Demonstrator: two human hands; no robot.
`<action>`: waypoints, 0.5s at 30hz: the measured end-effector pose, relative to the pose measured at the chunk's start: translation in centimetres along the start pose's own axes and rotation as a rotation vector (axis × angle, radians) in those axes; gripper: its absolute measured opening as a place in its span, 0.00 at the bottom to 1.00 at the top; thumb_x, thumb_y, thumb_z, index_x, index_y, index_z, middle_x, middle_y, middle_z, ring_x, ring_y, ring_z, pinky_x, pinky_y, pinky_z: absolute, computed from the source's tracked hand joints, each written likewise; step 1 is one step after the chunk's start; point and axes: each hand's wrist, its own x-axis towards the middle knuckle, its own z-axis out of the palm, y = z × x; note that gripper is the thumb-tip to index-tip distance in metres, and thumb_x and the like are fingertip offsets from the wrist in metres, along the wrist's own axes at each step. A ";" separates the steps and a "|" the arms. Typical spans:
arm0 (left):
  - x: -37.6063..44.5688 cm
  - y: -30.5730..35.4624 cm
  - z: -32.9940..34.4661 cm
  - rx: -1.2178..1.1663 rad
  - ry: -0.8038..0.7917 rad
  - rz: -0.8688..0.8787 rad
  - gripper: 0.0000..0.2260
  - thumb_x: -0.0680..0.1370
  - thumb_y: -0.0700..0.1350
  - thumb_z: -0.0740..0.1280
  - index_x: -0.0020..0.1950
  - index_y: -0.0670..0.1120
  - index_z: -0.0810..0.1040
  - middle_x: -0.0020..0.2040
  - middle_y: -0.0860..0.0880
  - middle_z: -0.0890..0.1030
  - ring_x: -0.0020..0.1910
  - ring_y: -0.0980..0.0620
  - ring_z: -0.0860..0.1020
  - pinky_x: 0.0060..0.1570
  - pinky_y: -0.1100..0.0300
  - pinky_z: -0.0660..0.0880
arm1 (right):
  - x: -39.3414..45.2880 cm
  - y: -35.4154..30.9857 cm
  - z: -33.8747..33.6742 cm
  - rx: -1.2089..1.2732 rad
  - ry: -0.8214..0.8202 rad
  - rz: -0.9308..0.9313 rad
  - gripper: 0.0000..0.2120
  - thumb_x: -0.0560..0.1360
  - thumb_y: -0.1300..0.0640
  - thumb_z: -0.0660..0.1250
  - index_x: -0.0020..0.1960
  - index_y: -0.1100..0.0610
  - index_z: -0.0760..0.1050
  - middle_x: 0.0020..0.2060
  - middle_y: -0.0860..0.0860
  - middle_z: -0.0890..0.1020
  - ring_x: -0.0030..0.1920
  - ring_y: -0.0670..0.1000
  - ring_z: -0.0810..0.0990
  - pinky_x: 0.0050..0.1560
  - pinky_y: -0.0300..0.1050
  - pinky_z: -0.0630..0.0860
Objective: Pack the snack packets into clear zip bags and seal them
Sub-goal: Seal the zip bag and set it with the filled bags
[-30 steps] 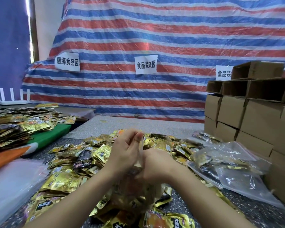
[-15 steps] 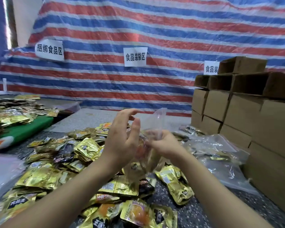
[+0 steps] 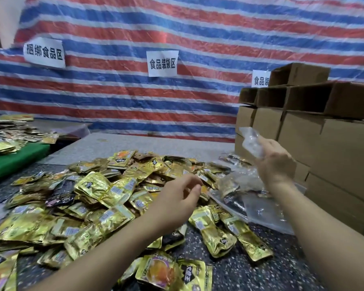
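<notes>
A big heap of gold foil snack packets (image 3: 114, 196) covers the speckled table (image 3: 282, 274) in front of me. My right hand (image 3: 276, 164) is raised at the right, near the cardboard boxes, and grips a crumpled clear zip bag (image 3: 250, 141) whose upper part sticks out above the fingers. The hand hides the bag's lower part, so I cannot tell what it holds. My left hand (image 3: 177, 203) hovers low over the heap with fingers loosely curled and nothing in it. Filled clear bags (image 3: 250, 203) lie on the table under my right hand.
Stacked cardboard boxes (image 3: 334, 156) wall off the right side, some open on top. A striped tarp (image 3: 177, 28) with paper signs hangs behind. At the left are a green board (image 3: 15, 160) and a second pile of packets (image 3: 6, 139).
My hands have parted. The right hand carried the clear bag up and to the right. The left hand let go of it and dropped toward the heap of packets.
</notes>
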 end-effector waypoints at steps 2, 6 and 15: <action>0.1 -0.1 0.3 -0.043 -0.005 -0.030 0.06 0.82 0.50 0.61 0.58 0.58 0.73 0.46 0.57 0.79 0.41 0.57 0.81 0.43 0.57 0.80 | -1.0 2.2 0.9 -0.159 -0.182 -0.166 0.21 0.73 0.69 0.66 0.65 0.58 0.79 0.50 0.58 0.84 0.39 0.62 0.81 0.36 0.51 0.79; -0.1 -0.4 0.7 -0.081 -0.030 -0.079 0.11 0.82 0.53 0.61 0.64 0.60 0.69 0.50 0.57 0.79 0.43 0.56 0.81 0.46 0.55 0.81 | -5.9 4.5 3.0 -0.258 -0.848 -0.119 0.22 0.82 0.48 0.58 0.75 0.49 0.68 0.74 0.51 0.71 0.68 0.55 0.73 0.70 0.53 0.70; -0.2 -0.8 0.8 -0.067 -0.061 -0.101 0.11 0.82 0.53 0.61 0.64 0.61 0.68 0.52 0.59 0.77 0.43 0.57 0.81 0.46 0.58 0.80 | -7.7 4.3 2.6 -0.205 -1.004 -0.028 0.44 0.70 0.22 0.35 0.81 0.40 0.45 0.81 0.51 0.47 0.81 0.56 0.45 0.76 0.65 0.42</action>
